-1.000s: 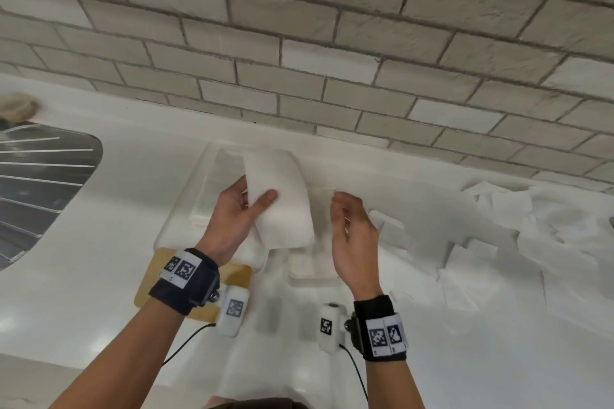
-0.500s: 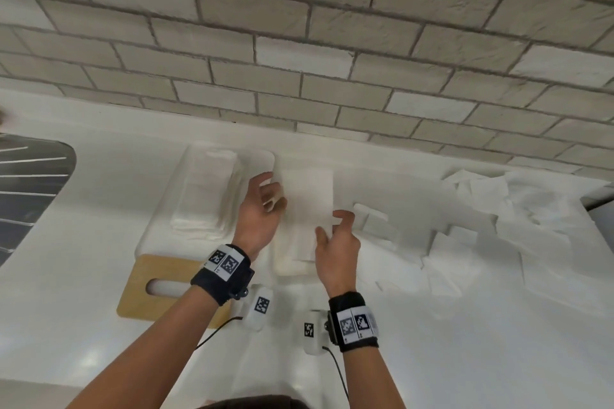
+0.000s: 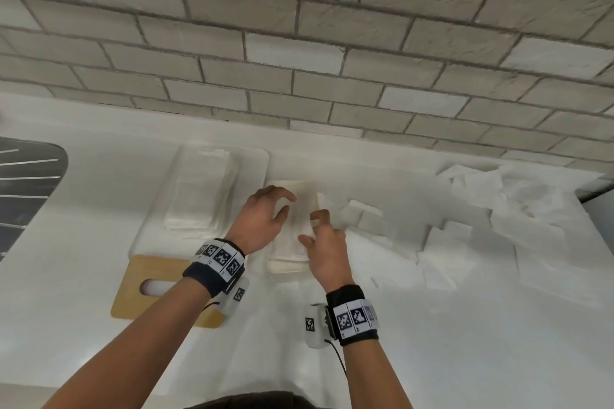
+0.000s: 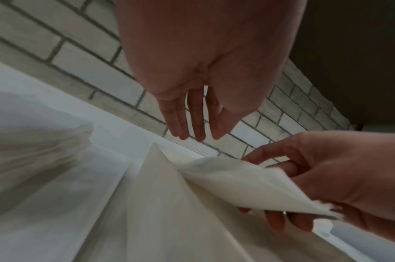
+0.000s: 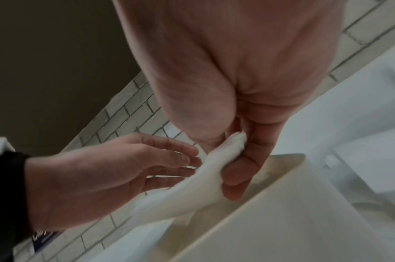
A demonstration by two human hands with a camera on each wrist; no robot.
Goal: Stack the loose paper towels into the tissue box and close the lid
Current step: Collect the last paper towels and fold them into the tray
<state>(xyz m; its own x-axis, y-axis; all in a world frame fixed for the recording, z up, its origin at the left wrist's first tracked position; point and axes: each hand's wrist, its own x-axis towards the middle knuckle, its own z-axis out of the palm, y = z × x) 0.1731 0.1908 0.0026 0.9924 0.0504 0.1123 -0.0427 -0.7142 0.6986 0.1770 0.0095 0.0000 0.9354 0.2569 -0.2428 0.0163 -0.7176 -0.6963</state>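
Right hand (image 3: 327, 242) pinches the towel (image 4: 248, 182) corner over the stack (image 3: 292, 236); left hand (image 3: 262, 219) hovers, fingers relaxed. Box (image 3: 199, 189) lies at 10 o'clock (left hand nearer), long axis 12-to-6.

My head camera looks forward and down from above the bench (image 3: 432, 359), facing the brick wall (image 3: 299, 43), with both forearms reaching in from below. My left wrist camera sits very close under the left hand (image 4: 203, 62), looking along its fingers toward the same wall. My right wrist camera looks along the right hand (image 5: 248, 79) likewise. Both wrist views share the lifted paper towel (image 4: 248, 186) and each other's hand.
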